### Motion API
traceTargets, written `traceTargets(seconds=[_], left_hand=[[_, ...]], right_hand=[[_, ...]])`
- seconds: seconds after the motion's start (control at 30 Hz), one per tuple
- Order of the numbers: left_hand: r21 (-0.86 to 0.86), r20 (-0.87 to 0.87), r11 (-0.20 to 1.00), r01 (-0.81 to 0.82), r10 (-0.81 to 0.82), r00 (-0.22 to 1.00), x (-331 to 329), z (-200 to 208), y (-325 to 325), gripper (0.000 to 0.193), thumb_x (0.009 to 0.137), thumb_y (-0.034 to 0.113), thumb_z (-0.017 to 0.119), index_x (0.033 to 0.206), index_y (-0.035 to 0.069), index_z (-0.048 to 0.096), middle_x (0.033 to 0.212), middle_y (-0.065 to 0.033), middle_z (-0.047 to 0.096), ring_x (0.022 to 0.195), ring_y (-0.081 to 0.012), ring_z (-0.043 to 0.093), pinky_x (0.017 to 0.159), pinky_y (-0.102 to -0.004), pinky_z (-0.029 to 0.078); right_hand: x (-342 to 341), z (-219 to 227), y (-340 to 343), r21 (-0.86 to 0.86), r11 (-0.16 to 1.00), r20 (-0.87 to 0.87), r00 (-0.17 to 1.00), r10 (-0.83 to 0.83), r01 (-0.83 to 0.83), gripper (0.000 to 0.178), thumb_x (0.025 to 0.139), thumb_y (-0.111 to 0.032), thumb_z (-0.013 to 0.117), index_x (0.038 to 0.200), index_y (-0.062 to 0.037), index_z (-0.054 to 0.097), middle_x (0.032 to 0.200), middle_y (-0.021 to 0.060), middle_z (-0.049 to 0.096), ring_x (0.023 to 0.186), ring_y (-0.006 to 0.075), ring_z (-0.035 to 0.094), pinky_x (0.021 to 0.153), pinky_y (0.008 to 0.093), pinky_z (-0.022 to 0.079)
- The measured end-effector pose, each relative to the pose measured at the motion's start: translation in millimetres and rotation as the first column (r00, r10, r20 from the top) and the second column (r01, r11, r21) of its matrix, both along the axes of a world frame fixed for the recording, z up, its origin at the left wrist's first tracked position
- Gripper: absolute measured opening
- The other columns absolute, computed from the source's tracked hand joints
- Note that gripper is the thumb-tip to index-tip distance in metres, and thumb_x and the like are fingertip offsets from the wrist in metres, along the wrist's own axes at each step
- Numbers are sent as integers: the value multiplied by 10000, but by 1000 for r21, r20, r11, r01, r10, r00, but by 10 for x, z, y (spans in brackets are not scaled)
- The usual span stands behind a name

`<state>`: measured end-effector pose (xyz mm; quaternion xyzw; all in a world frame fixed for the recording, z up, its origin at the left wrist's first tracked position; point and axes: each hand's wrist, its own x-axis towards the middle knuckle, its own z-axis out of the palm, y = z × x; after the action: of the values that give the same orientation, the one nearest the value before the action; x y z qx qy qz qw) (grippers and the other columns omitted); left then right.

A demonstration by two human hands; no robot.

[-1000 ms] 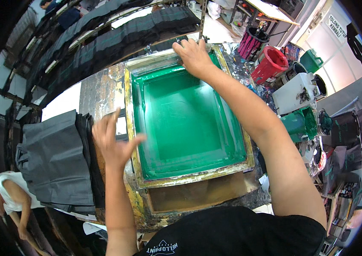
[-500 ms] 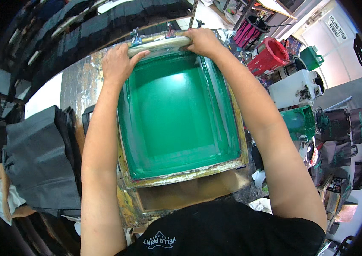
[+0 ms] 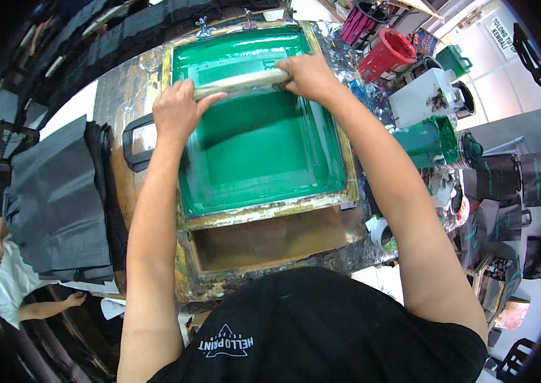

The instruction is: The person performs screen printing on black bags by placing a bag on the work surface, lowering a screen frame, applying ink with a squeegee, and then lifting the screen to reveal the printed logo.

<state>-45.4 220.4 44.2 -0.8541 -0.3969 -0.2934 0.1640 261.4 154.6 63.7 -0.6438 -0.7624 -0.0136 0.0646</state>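
My left hand (image 3: 178, 110) and my right hand (image 3: 312, 75) are closed around the two ends of a squeegee (image 3: 241, 83) with a pale wooden handle. It lies crosswise on a printing screen (image 3: 257, 159) covered in green ink, in the far half of the frame. Wet, glossy ink shows beyond the squeegee, and a dark shadow falls on its near side. The screen's paint-stained wooden frame (image 3: 270, 212) lies on a stained table. From under its left side sticks out a black handle loop (image 3: 136, 143). The squeegee's blade edge is hidden.
Hinge clamps (image 3: 203, 27) stand at the screen's far edge. To the right are a red bucket (image 3: 388, 57), a white jug (image 3: 420, 99) and a green ink container (image 3: 427, 142). A stack of black fabric pieces (image 3: 60, 198) lies left, near a person in white (image 3: 5, 274).
Both hands have drawn the squeegee from the screen's far end toward me, uncovering green ink behind it. The view has shifted, and the person at left has an arm stretched out.
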Motion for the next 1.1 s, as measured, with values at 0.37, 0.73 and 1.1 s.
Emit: traceTargets(seconds=[0.37,0.73,1.1], left_hand=[[-48,-31,999,-2,1,1000,-466,66,-1670,723,736,785,757,688,101,528,676,-73,540,607,-283,582,562,-412,469],[-276,215,959,59,2,977,-558,114,-2333,675,736,652,854,951,33,691,972,-137,647,934,-353,613,831,-474,487],[-530,130,840,-114,214,968,-1304,-289,-2416,1321,556,564,998,1613,77,373,1576,-225,378,1446,-438,354,1223,-589,267]], right_hand=[[-530,111,-1770,-23,1000,-96,995,6,-8,296,782,-135,820,1055,-153,709,966,78,726,1029,332,716,1025,595,411],[-723,217,-2384,-94,995,-119,992,-40,28,571,800,-200,855,1329,-161,642,1173,99,681,1187,299,643,1151,597,357],[-1201,-28,-2619,224,974,-216,976,20,29,492,891,-106,714,1372,-188,643,1260,77,635,1205,278,578,1109,633,333]])
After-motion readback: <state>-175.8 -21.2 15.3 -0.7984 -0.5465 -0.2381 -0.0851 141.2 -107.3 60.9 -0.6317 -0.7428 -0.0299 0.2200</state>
